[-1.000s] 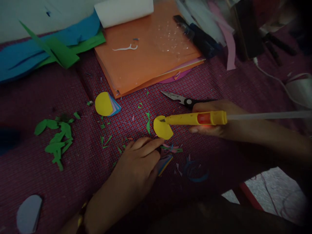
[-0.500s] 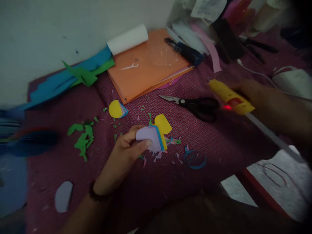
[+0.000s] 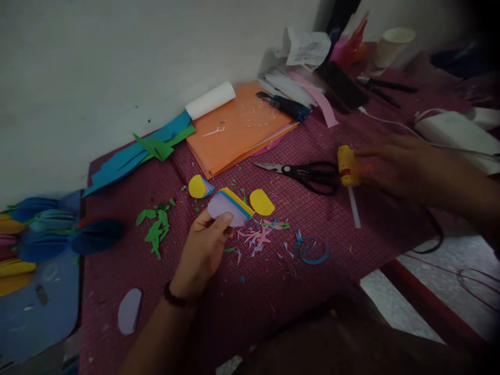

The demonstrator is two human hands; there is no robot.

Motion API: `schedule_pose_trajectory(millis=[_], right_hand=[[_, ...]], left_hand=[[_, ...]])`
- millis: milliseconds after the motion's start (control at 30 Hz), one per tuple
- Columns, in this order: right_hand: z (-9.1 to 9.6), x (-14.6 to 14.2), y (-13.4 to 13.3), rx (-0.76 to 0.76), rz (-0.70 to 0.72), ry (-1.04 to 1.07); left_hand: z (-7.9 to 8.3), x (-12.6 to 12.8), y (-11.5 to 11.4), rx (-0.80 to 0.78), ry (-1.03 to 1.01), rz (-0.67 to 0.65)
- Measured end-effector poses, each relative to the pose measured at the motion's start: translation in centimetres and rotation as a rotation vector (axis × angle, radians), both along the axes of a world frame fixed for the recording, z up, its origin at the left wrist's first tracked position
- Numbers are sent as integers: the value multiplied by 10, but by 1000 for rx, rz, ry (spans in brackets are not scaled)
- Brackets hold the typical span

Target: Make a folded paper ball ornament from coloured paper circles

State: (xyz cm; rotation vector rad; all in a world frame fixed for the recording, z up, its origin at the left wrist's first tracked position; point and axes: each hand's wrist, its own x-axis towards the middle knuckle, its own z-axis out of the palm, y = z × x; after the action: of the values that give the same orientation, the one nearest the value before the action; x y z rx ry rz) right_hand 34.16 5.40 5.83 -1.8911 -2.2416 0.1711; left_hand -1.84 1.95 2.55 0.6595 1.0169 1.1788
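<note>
Paper stack (image 3: 235, 210): raised in the left hand (image 3: 205, 245) — lilac face toward me, blue and yellow layers showing along its upper right edge.
Head view: my only one, so from out here I cannot judge height above the cloth (image 3: 273, 291).
Left fingers: pinching the stack, thumb laid on the lilac face, the other fingertips mostly hidden behind it.
Stack's long axis: slanting from upper left down to the right, its lower right corner pointing by the yellow paper (image 3: 262, 202).
Yellow paper: on the cloth, just right of the stack as I see it; I cannot tell whether they touch.
Nearer hand: left, plainly — the right hand (image 3: 390, 161) is well apart, past the scissors (image 3: 292, 171).
Right fingers: at the glue gun (image 3: 347, 166), too blurred for me to tell whether they grip it.
Glue stick (image 3: 354, 207): trailing from the gun toward the person.
Trimmings (image 3: 258, 237): scattered nearer the person than the yellow paper.
</note>
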Motion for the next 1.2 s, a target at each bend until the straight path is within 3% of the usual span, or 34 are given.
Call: schedule_pose_trajectory(millis=[67,167,300,400,1033,1200], right_hand=[[12,-35,-10,-29,97,401],[19,-92,-14,-393,235,870],[4,-147,-3,-749,465,1135],[-8,-165,3,-886,539,1220],[-25,-170,2,-1125,506,1412],[-23,-174,-2,-953,326,1388]], left_hand=[[-4,0,0,20,-9,-31],[-10,-2,-1,43,-9,-70],[-11,-3,-3,78,10,-125],[-11,-3,-5,53,26,-164],[-17,-1,-6,-10,-71,-286],[-19,-1,-8,29,-37,-261]])
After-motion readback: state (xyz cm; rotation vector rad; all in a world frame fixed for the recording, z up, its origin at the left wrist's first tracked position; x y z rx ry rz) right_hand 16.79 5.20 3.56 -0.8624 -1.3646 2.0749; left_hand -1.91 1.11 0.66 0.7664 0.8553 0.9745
